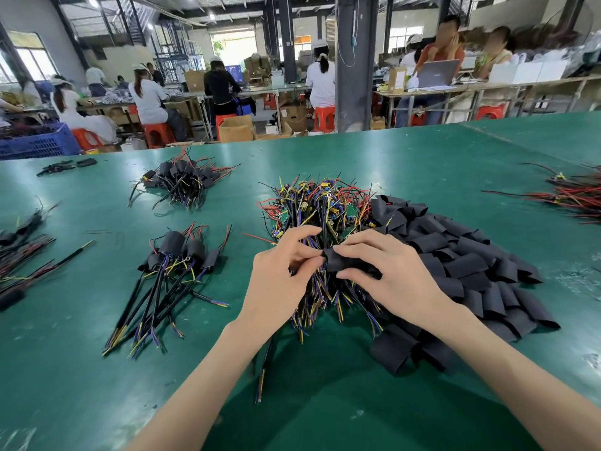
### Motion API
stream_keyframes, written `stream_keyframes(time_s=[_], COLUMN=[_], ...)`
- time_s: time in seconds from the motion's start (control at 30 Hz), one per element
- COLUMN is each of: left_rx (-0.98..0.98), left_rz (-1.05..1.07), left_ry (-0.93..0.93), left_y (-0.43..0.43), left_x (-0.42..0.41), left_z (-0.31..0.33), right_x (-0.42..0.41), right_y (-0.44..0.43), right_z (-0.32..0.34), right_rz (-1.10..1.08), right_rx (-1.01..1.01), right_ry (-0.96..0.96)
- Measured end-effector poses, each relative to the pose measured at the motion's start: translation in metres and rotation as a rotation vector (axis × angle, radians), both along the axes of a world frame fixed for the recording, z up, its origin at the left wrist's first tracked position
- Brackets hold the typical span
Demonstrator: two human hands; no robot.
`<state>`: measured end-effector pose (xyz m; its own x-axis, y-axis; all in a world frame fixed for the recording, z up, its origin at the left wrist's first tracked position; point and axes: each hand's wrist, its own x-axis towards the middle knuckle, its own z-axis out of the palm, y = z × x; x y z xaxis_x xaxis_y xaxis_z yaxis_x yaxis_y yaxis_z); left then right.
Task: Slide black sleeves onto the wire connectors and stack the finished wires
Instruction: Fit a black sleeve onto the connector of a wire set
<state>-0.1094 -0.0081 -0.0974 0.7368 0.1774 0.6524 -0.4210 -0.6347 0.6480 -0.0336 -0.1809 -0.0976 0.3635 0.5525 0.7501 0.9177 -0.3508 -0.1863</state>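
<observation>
You are at the step of opening one black sleeve (341, 262) so that a connector can go in. Your right hand (390, 271) holds the sleeve between the thumb and curled fingers. Your left hand (286, 265) pinches its left end with thumb and forefinger, and the other fingers are bent. Whether the left hand also holds a wire I cannot tell, because the wires pass behind it.

I think it is better to press the flat sleeve at its two edges, so that the mouth becomes round. Then gather the loose coloured leads together before you push, so that none of them folds back at the rim. Keep the sleeve in line with the wire and slide it until the connector is fully covered.

The sleeve is held between your two hands, over the near part of the pile of unsleeved wires (322, 206). The heap of spare sleeves (471, 265) lies just right of your right hand. The stack of finished wires (175, 265) lies on the green table (97, 369) to the left, apart from your left hand; the finished piece should go there.
</observation>
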Motion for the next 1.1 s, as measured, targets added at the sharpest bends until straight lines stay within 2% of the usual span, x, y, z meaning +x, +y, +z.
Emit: stream_keyframes(time_s=[0.27, 0.37, 0.43, 0.53, 0.63, 0.7, 0.77, 0.87, 0.93, 1.03, 1.1], left_rx=[-0.048, -0.073, -0.085, -0.078, -0.038, -0.011, -0.005, 0.007, 0.096, 0.268, 0.262], left_rz=[0.004, 0.074, 0.147, 0.317, 0.472, 0.569, 0.675, 0.803, 0.872, 1.003, 1.041], left_ry=[-0.003, -0.105, -0.190, -0.313, -0.346, -0.263, -0.057, 0.328, 0.504, 0.584, 0.487], left_y=[0.001, 0.011, 0.024, 0.054, 0.089, 0.110, 0.127, 0.141, 0.143, 0.137, 0.124], left_x=[0.000, -0.001, -0.003, -0.004, -0.003, -0.003, -0.003, -0.007, -0.008, -0.006, -0.001], left_z=[0.006, 0.015, 0.022, 0.031, 0.032, 0.028, 0.020, 0.005, -0.002, -0.001, 0.008], right_x=[-0.002, 0.011, 0.024, 0.043, 0.049, 0.050, 0.052, 0.055, 0.057, 0.059, 0.061], right_y=[-0.001, -0.011, -0.023, -0.041, -0.050, -0.050, -0.049, -0.050, -0.050, -0.052, -0.052], right_z=[0.006, 0.016, 0.020, 0.016, 0.008, 0.004, 0.001, -0.002, -0.003, -0.005, -0.006], right_rz=[-0.017, -0.153, -0.344, -0.674, -0.790, -0.808, -0.809, -0.823, -0.849, -0.895, -0.908], right_rx=[-0.020, 0.096, 0.135, -0.123, -0.421, -0.581, -0.668, -0.676, -0.689, -0.713, -0.717], right_ry=[0.039, 0.082, 0.089, 0.230, 0.398, 0.436, 0.439, 0.401, 0.372, 0.333, 0.324])
